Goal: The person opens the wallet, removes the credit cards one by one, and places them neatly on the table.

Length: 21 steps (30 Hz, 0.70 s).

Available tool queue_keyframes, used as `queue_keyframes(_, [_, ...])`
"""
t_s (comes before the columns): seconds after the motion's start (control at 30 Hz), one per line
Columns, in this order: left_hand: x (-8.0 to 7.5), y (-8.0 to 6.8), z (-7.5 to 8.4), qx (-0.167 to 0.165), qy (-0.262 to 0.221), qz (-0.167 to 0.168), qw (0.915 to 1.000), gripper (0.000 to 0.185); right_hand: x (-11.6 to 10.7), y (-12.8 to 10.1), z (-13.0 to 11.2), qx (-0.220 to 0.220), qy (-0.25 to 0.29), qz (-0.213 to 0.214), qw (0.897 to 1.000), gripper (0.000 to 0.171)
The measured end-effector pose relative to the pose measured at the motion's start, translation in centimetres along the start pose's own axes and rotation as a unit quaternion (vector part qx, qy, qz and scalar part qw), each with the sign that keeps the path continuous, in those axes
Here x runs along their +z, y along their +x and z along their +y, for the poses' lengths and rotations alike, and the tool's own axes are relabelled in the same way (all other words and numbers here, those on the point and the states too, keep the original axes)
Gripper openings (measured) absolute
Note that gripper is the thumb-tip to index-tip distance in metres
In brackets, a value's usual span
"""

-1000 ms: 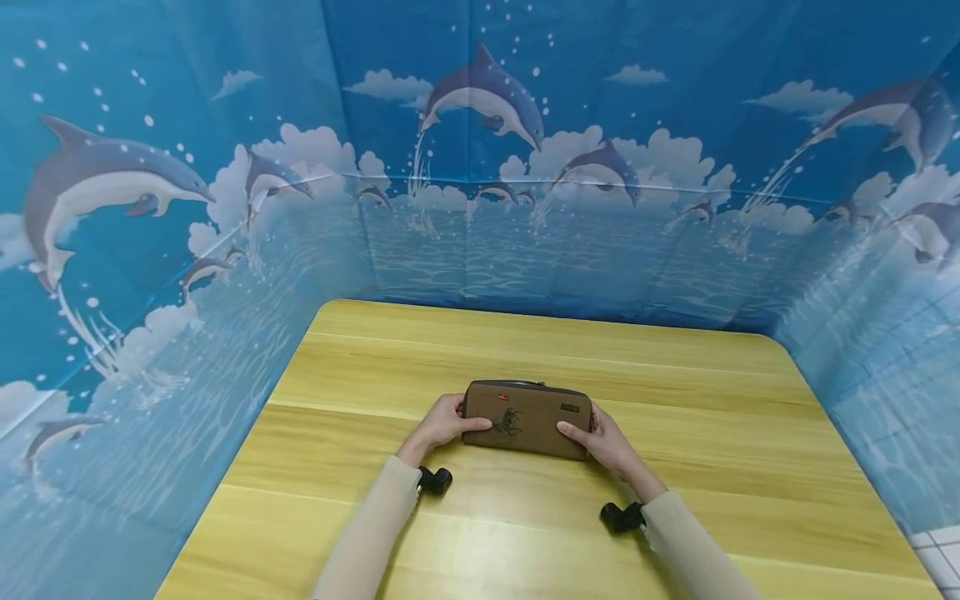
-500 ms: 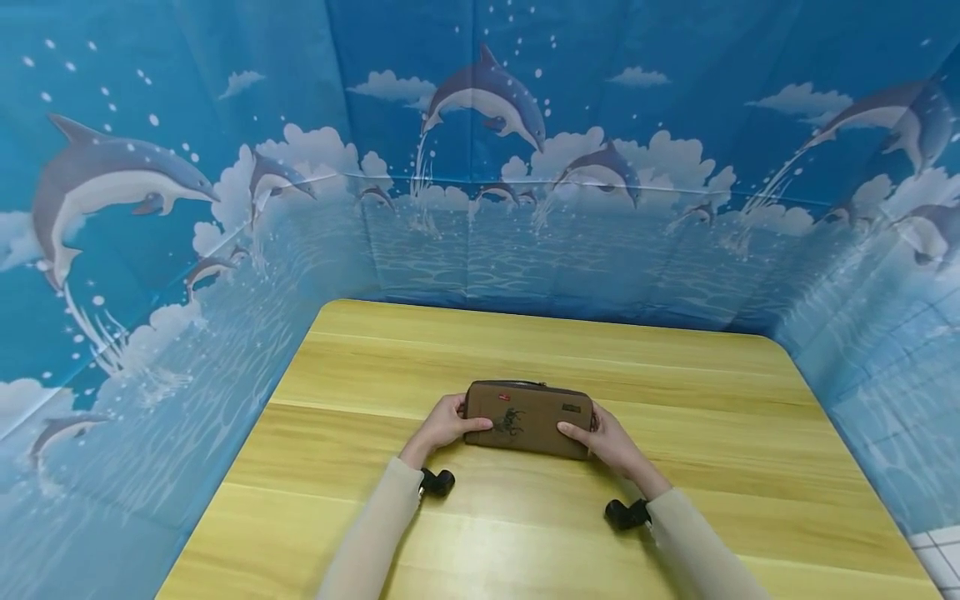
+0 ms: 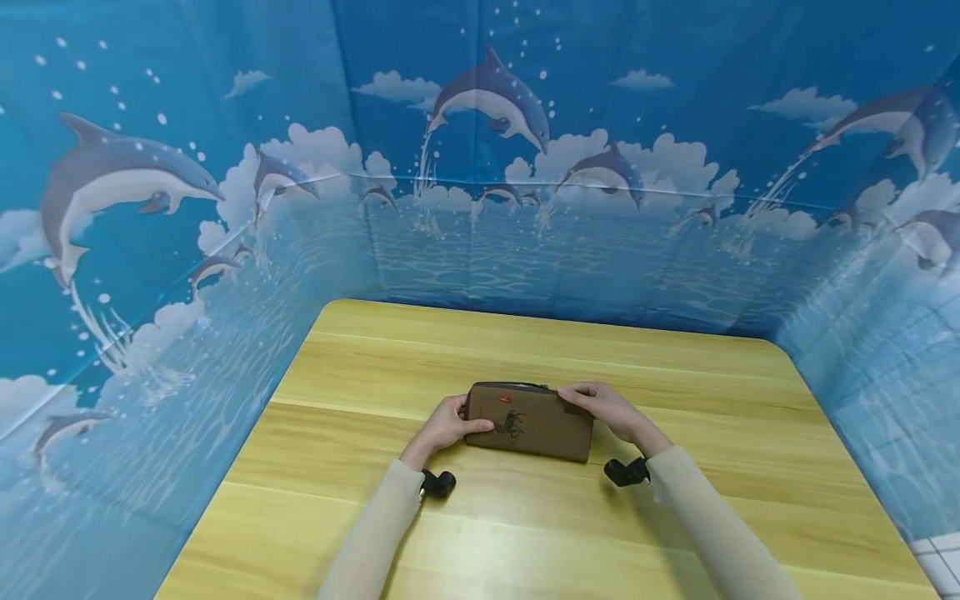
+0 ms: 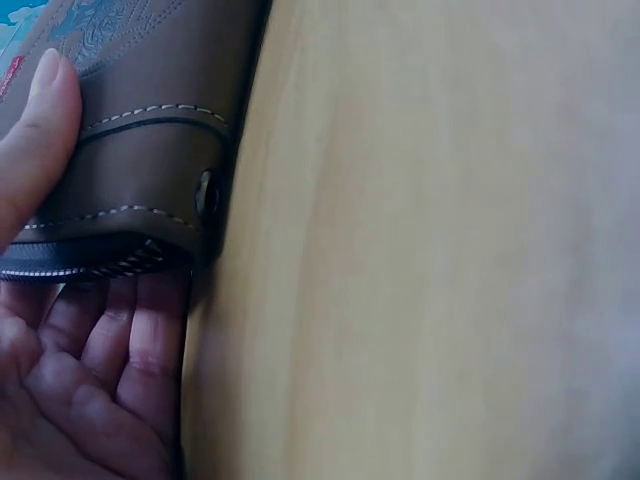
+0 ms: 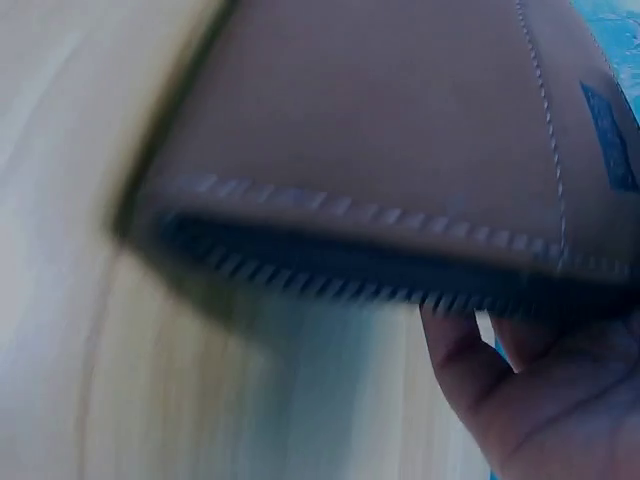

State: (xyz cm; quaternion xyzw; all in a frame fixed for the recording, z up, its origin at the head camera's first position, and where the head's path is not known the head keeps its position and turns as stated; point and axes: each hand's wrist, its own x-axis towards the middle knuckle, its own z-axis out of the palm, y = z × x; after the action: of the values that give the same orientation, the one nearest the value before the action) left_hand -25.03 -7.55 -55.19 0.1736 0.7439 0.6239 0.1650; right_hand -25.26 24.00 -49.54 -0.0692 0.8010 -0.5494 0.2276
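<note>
Pouch (image 3: 528,421), brown with a stitched edge and a zipper that looks closed, lies flat on the wooden table (image 3: 525,533) near its middle, nothing taken out. At its 9 o'clock end the left hand (image 3: 447,423) grasps it, thumb on top and fingers curled behind. Toward 2 o'clock the right hand (image 3: 603,407) lies over the top far corner, fingers curled round the zipper edge. Beyond, at 12 o'clock, hangs a dolphin-printed backdrop (image 3: 487,150).
</note>
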Motion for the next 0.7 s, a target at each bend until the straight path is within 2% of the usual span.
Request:
queue_keyframes(0.2, [0.0,-0.1,0.0,0.008,-0.003,-0.004,1.0000,0.032,0.0,1.1,-0.9,0.002,-0.015,-0.031,0.999,0.055])
queue_keyframes(0.37, [0.0,-0.2,-0.1,0.006,-0.002,-0.001,1.0000,0.031,0.0,2.2,-1.8,0.026,-0.050,-0.038,0.998,0.051])
queue_keyframes(0.53, [0.0,-0.2,-0.2,-0.001,0.001,0.001,1.0000,0.030,0.6,2.6,-2.9,0.048,-0.072,-0.020,0.996,0.056])
queue_keyframes(0.7, [-0.1,-0.2,-0.2,-0.001,0.000,0.003,1.0000,0.032,1.1,3.0,-3.5,0.045,-0.046,-0.004,0.998,0.052])
